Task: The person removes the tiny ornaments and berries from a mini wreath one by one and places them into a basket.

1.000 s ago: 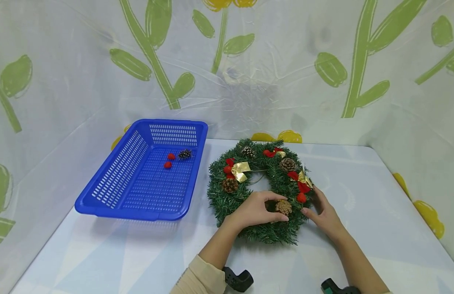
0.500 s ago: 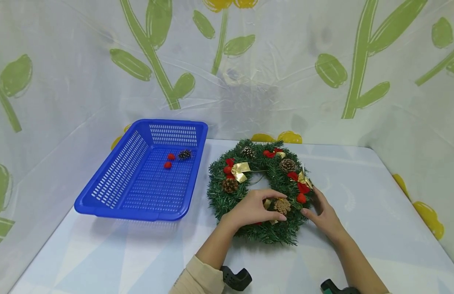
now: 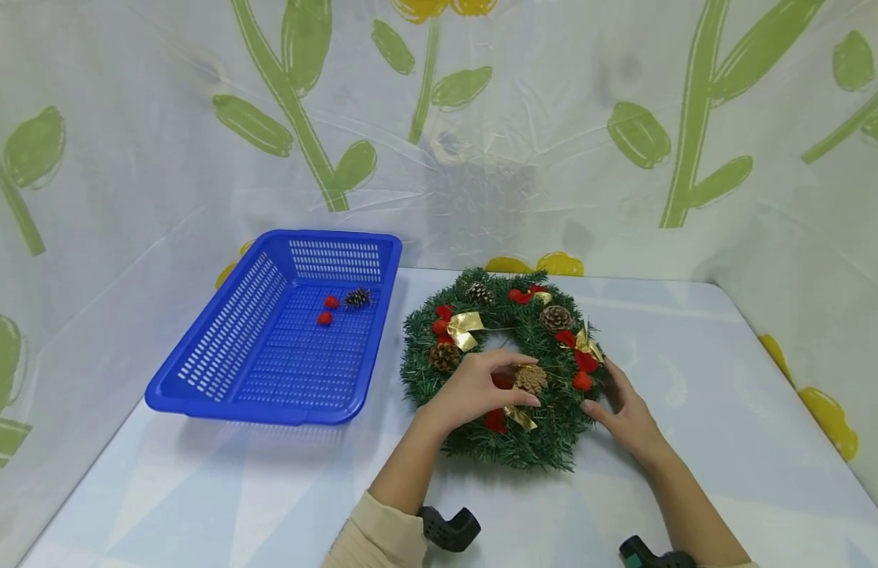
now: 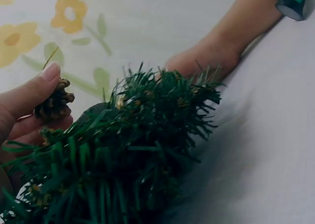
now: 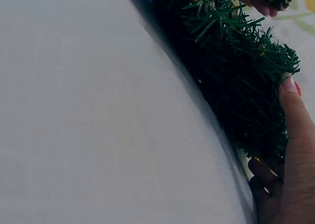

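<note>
A green tinsel wreath [image 3: 538,450] lies on the table, dressed with pine cones, red berries and bows. Over its front inner part my left hand [image 3: 474,390] pinches a brown pine cone [image 3: 531,379] between thumb and fingers. The left wrist view shows a thin gold wire sticking up from this pine cone [image 4: 58,97]. Below the hand, a bow with red and gold loops [image 3: 520,416] shows on the wreath. My right hand [image 3: 632,418] grips the wreath's right outer edge, thumb on top; in the right wrist view its fingers [image 5: 266,184] reach under the greenery.
To the left stands a blue plastic basket [image 3: 368,379], holding two red berries [image 3: 325,319] and a dark, white-tipped pine cone [image 3: 357,298]. Behind the table [image 3: 694,347] hangs a pale curtain [image 3: 524,158] printed with plants.
My left hand has moved left and slightly away from me with the pine cone, uncovering the red and gold bow beneath. The right hand keeps its place on the wreath.
</note>
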### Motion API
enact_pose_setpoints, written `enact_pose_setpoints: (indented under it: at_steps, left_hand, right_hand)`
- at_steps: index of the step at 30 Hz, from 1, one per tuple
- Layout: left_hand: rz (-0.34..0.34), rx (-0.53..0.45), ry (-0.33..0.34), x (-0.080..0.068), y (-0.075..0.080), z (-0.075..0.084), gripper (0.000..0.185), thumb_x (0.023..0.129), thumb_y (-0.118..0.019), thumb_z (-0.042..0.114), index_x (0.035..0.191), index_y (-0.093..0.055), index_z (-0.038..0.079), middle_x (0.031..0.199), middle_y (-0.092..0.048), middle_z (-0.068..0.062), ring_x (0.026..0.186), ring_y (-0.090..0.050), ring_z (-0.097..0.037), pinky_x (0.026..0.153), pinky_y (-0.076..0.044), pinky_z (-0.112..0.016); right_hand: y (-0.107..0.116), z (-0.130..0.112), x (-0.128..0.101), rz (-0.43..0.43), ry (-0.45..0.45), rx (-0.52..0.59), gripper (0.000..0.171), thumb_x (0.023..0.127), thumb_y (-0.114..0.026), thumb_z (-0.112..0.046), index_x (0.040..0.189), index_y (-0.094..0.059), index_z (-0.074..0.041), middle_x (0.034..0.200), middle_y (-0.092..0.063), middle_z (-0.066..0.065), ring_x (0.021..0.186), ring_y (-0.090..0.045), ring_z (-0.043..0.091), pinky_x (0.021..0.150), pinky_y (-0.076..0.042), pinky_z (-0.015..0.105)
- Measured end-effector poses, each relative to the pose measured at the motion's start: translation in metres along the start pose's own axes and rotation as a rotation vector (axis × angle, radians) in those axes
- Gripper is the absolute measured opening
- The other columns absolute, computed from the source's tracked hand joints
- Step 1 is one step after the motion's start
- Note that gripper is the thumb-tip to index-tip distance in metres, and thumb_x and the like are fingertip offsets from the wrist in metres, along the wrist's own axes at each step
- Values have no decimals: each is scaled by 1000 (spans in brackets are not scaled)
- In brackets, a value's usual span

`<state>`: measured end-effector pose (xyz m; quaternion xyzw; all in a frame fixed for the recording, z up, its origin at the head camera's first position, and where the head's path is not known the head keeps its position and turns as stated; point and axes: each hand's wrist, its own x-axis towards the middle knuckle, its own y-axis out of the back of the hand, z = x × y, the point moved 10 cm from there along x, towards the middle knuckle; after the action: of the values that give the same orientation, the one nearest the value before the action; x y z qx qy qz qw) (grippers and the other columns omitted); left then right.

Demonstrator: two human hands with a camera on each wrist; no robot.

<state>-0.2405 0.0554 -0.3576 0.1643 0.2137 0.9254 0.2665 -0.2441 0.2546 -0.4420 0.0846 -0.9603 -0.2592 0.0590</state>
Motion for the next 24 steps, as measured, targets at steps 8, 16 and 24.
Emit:
enact_pose_setpoints:
  at_steps: [8, 16, 24]
  left_hand:
    - [5, -14, 20, -1, 8, -3, 52, 79, -76, 26, 127, -61, 12, 121, -63, -1, 106, -60, -14, 83, -51, -26]
    - [1, 20, 76, 2, 19, -6, 52, 78, -78, 27, 125, -63, 12, 118, -65, -1, 101, -63, -14, 82, -52, -27]
    - [-58, 12, 108, 14, 31, -6, 50, 77, -79, 22, 123, -64, 10, 111, -68, -1, 101, -63, -12, 83, -52, -26]
  right_hand:
    - [0, 1, 0, 8, 33, 23, 82, 91, -60, -10, 151, -5, -1, 147, -18, 38, 133, -21, 55, 89, -21, -4]
    - [1, -1, 0, 6, 29, 19, 82, 92, -60, -11, 151, -4, -2, 147, -18, 38, 133, -21, 55, 89, -21, -4]
    - [-1, -2, 0, 10, 41, 8, 81, 92, -59, -11, 151, -4, -1, 147, -19, 38, 132, -22, 56, 89, -21, -4]
